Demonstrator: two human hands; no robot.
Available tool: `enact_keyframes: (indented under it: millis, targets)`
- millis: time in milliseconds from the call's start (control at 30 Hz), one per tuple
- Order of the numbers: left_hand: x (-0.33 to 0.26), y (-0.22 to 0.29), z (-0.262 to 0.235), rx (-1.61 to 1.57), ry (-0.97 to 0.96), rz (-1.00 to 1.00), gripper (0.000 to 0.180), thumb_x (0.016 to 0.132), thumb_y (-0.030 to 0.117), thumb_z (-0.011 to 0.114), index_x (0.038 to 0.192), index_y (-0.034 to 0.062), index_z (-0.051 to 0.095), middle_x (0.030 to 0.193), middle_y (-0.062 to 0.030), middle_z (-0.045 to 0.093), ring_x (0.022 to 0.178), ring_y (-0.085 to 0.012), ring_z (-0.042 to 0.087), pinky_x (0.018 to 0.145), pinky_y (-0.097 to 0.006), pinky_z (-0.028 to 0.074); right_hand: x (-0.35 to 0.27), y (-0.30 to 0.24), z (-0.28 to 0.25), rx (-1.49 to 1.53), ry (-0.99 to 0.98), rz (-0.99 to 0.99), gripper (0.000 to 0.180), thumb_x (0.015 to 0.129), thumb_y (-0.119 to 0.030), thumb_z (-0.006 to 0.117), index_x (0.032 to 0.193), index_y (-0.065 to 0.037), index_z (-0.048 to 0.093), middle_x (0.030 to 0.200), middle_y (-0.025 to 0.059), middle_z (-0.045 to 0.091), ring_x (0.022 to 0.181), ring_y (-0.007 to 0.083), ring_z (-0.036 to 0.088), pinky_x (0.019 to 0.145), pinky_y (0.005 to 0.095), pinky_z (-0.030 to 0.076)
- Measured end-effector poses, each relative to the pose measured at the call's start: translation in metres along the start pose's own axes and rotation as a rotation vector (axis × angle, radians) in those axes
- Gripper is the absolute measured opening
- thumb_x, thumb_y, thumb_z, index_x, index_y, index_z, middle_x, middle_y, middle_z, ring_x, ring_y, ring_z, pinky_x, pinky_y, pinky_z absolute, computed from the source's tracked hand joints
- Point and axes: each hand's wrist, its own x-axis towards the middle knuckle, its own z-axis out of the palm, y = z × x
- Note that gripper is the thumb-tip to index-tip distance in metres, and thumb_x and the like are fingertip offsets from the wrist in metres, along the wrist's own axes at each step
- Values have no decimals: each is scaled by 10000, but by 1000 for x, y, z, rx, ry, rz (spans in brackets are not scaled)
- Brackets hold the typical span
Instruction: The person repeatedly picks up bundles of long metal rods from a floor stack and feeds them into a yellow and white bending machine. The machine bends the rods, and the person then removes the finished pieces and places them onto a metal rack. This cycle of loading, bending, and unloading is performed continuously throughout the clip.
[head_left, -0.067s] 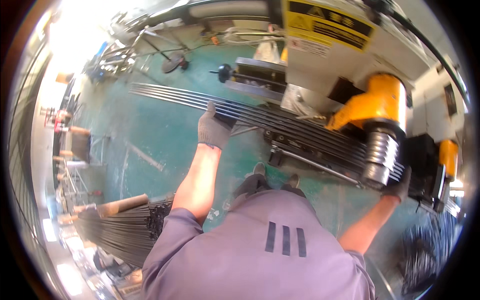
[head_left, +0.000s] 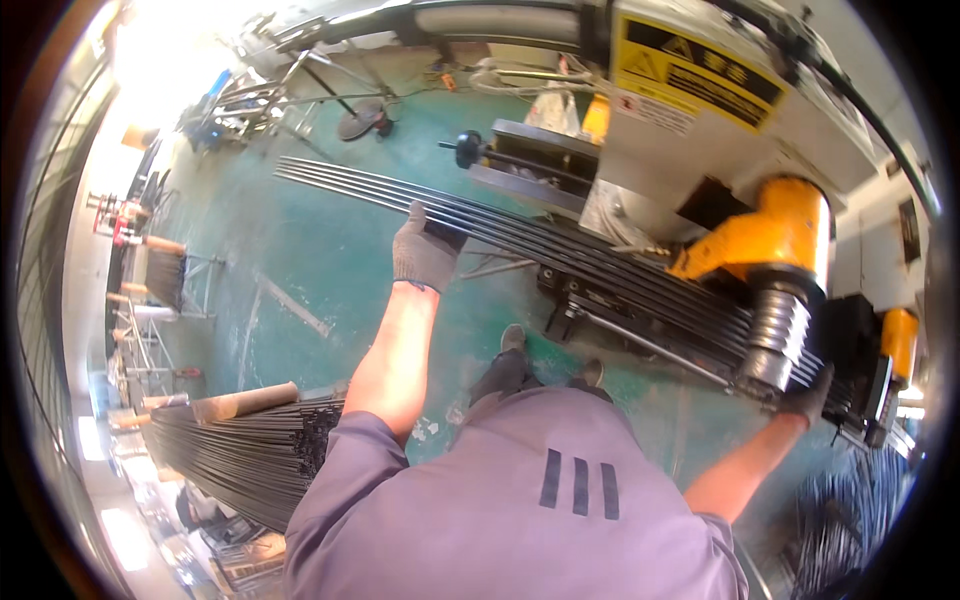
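My left hand (head_left: 425, 250), in a grey work glove, grips a flat row of several long dark steel rods (head_left: 520, 235) about midway along their length. The rods run from the upper left across to a grooved metal roller (head_left: 778, 340) under a yellow machine head (head_left: 775, 235). In a dark glove, my right hand (head_left: 808, 395) holds the same rods just below that roller. I wear a grey shirt, and my shoes (head_left: 512, 340) show on the green floor below.
A white and yellow bending machine (head_left: 700, 110) with a warning label fills the upper right. A stack of dark rods (head_left: 250, 450) lies on a rack at lower left. Metal stands (head_left: 150, 290) and frames stand along the left. The floor (head_left: 300, 250) is green.
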Motion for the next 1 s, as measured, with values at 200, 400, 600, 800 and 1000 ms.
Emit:
enact_keyframes:
  millis: [200, 400, 600, 800, 1000]
  targets:
    - [71, 112, -58, -2, -11, 223, 375, 1046, 337, 408, 1179, 23, 566, 1156, -152, 630, 1109, -340, 586, 1011, -520, 449, -13, 21, -28, 577, 124, -243, 620, 960, -534, 491, 1416, -113, 479, 1439, 82, 486, 1318, 257, 454, 1142, 425, 291]
    - [164, 243, -97, 16, 161, 322, 369, 1029, 347, 457, 1168, 37, 600, 1146, -120, 646, 1051, -305, 621, 951, -488, 497, -66, 138, -109, 2464, 304, -19, 511, 990, -474, 462, 1401, -172, 500, 1424, 20, 511, 1277, 197, 494, 1048, 384, 379]
    - [235, 342, -154, 139, 147, 381, 322, 1029, 303, 467, 1132, 28, 598, 1089, -110, 661, 978, -268, 651, 851, -437, 558, -133, 216, -201, 2620, 671, -253, 462, 983, -436, 442, 1362, -200, 558, 1414, -29, 544, 1275, 180, 515, 1037, 450, 371]
    - [249, 363, -157, 284, -18, 315, 312, 1021, 300, 489, 1183, 54, 592, 1081, -125, 676, 960, -285, 669, 813, -457, 573, -178, 208, -203, 2724, 708, -418, 489, 986, -376, 412, 1413, -160, 515, 1488, 14, 477, 1391, 221, 418, 1131, 454, 290]
    - [302, 400, -248, 1853, -336, 719, 389, 984, 296, 555, 1317, 96, 522, 1226, -70, 641, 1126, -241, 597, 992, -404, 447, -162, 204, -168, 2430, 859, -176, 415, 980, -292, 441, 1346, -140, 563, 1475, 45, 483, 1357, 217, 438, 1106, 393, 327]
